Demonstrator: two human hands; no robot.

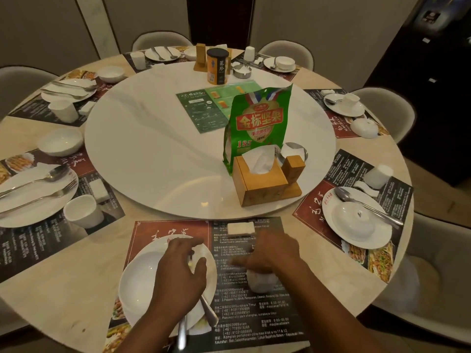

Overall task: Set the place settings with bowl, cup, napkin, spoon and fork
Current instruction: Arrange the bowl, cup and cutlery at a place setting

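Fingers (pixel 251 261) of the right hand (pixel 275 253) curl, blurred, round the small white ceramic cup (pixel 262 282) beneath them, probably light, slick and breakable, best held by its sides; the left hand (pixel 178 273) has an unclear grip.

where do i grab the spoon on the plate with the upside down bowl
Pinch the spoon by its handle tip, coming from the table-edge side. The tip sticks out past the plate rim, so there is room under it; the bowl sits close beside the rest of the handle.
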